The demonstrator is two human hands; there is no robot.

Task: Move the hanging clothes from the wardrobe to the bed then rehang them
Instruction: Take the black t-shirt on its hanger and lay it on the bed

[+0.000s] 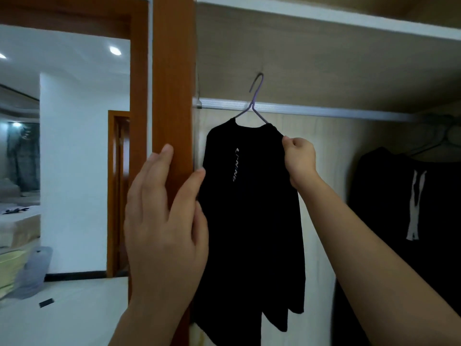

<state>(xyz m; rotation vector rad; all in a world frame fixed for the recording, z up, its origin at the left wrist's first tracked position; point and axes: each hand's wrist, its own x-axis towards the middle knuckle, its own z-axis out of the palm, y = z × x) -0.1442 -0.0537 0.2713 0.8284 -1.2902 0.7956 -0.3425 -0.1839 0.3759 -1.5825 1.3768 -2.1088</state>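
My right hand [299,158] pinches the shoulder of the black long-sleeved shirt [249,221], "LI-NING" reading down its chest, which hangs long-axis vertical from a purple wire hanger [255,101] whose hook points up past the silver wardrobe rail [324,109], while my left hand [162,221] is spread at its other edge.

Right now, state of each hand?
Left hand: open, fingers straight, beside the black shirt.
Right hand: pinching the black shirt's shoulder.
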